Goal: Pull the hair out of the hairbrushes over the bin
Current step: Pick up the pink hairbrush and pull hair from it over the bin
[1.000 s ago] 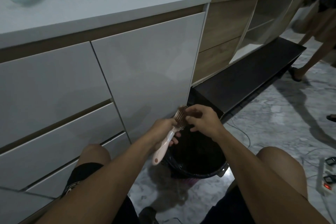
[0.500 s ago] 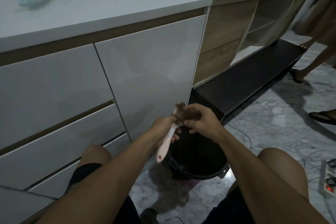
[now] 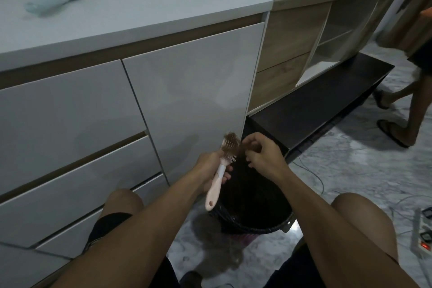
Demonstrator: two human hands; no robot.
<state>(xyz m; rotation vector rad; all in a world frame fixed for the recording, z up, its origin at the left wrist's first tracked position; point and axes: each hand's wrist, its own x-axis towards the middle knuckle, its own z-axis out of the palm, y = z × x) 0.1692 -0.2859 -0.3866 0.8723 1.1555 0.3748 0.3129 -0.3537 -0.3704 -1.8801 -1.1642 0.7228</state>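
Note:
A pink hairbrush [image 3: 221, 172] with brown hair tangled in its bristles is held upright over a black bin [image 3: 254, 222] lined with a dark bag. My left hand [image 3: 210, 166] grips the brush by the top of its handle. My right hand [image 3: 261, 154] is just to the right of the brush head, with thumb and fingers pinched on a tuft of hair [image 3: 244, 147] that still runs to the bristles. The bin stands on the floor between my knees.
White drawers and a cabinet door [image 3: 191, 91] rise right behind the bin. A low black shelf [image 3: 315, 105] lies to the right. Another person's legs [image 3: 402, 110] stand at the far right. A power strip [image 3: 423, 231] and cables lie on the marble floor.
My right hand has drawn a little to the right and up from the brush head, pulling hair with it. The other person has stepped closer on the right. The brush stays in place.

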